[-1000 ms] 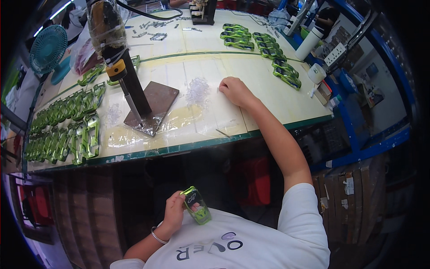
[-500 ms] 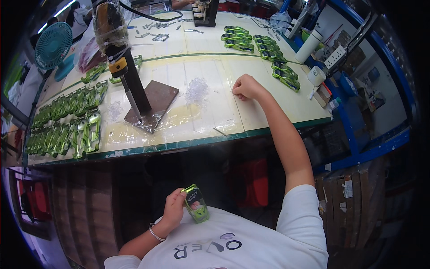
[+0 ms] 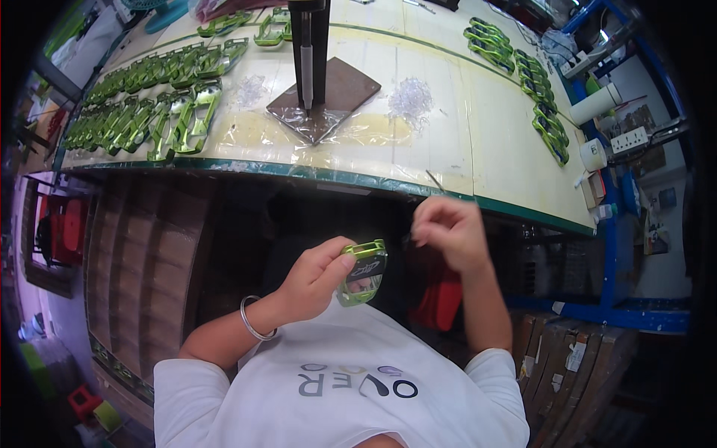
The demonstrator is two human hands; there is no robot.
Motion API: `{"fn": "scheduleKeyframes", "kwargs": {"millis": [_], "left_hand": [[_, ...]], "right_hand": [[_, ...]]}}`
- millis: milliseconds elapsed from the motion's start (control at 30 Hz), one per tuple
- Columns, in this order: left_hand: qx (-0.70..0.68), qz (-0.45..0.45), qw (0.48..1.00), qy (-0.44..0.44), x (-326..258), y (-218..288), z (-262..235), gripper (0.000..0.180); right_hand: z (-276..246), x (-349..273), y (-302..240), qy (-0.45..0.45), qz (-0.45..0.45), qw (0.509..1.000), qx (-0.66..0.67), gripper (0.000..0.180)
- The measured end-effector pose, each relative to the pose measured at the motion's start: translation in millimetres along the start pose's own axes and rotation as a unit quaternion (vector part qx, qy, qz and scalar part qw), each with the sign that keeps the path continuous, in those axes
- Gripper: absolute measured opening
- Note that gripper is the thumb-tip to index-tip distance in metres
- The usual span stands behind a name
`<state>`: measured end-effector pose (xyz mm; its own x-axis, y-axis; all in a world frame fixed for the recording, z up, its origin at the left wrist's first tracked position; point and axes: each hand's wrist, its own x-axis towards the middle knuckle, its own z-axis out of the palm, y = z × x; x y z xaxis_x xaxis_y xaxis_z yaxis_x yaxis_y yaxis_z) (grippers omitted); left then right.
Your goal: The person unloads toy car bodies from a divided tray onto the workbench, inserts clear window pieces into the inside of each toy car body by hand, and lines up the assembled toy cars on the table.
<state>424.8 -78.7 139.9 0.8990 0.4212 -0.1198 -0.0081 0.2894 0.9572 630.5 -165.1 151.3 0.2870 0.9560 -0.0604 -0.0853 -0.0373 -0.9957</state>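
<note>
My left hand (image 3: pixel 314 278) is closed round the edge of a glossy green plastic housing (image 3: pixel 363 278) with a dark, shiny panel, held tilted in front of my shirt. To the right, past the table's front edge, my right hand (image 3: pixel 449 228) is raised with its thumb and fingers pinched together. Whatever lies between those fingertips is too small or hidden to make out. On the table, a press-like tool (image 3: pixel 308 67) with a slim metal shaft stands on a brown plate (image 3: pixel 349 84). Clear plastic film covers the plate's near corner.
Rows of similar green frames (image 3: pixel 142 119) lie at the left of the table (image 3: pixel 441 142), and stacks of green housings (image 3: pixel 532 78) at the right. A heap of clear scraps (image 3: pixel 411 98) sits beside the plate. Near the front edge lies a thin dark stick (image 3: pixel 434 180).
My right hand has come back from the tabletop toward my body. My left hand has lifted the green housing closer to the table. The view has tipped downward and shifted left.
</note>
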Motion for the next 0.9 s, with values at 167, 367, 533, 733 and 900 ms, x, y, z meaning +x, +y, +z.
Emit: {"fn": "scheduleKeyframes", "kwargs": {"millis": [167,367,533,733,900], "left_hand": [[0.086,0.033,0.996,-0.010,2,5,5,0.021],[0.063,0.022,0.998,-0.014,0,-3,8,0.020],[0.148,0.036,0.988,-0.017,-1,1,4,0.019],[0.210,0.051,0.973,-0.079,-3,8,3,0.017],[0.041,0.001,0.999,-0.015,-1,-2,-1,0.020]], "right_hand": [[24,-14,22,-0.061,-0.016,0.987,0.148,0.005],[20,-20,21,-0.095,0.007,0.986,0.134,0.006],[24,-21,6,-0.085,-0.039,0.995,-0.018,0.005],[16,-13,18,-0.187,0.032,0.977,0.096,0.018],[38,-12,41,-0.041,0.056,0.980,0.187,0.047]]}}
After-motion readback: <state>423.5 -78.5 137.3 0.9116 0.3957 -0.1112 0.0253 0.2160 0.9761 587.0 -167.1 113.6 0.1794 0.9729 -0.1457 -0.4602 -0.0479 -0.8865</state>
